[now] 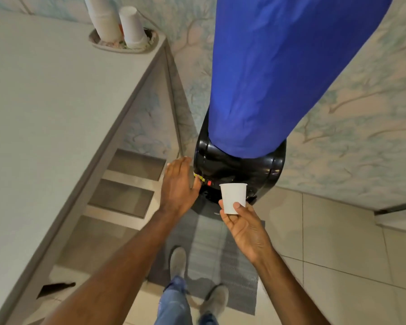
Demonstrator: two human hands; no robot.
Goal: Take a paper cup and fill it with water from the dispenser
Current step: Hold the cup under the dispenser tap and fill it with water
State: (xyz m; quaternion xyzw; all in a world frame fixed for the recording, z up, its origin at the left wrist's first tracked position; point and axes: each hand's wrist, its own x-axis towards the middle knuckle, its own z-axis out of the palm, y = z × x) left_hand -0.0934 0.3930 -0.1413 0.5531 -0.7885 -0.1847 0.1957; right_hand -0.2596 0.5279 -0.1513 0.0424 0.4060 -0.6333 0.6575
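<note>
A white paper cup [233, 197] stands upright in my right hand [243, 225], pinched near its base just in front of the black water dispenser [238, 171]. A big bottle under a blue cover [284, 73] sits on top of the dispenser. My left hand [179, 184] rests flat against the dispenser's left side, fingers apart, with the thumb on the front beside a yellow label and a red button [209, 183]. The taps below are hidden behind the cup and hands.
A grey counter [45, 102] runs along the left, with stacks of upturned paper cups [117, 22] on a tray at its far corner. Shelves sit under the counter. A grey mat [211, 256] lies on the tiled floor by my feet. Patterned wall behind.
</note>
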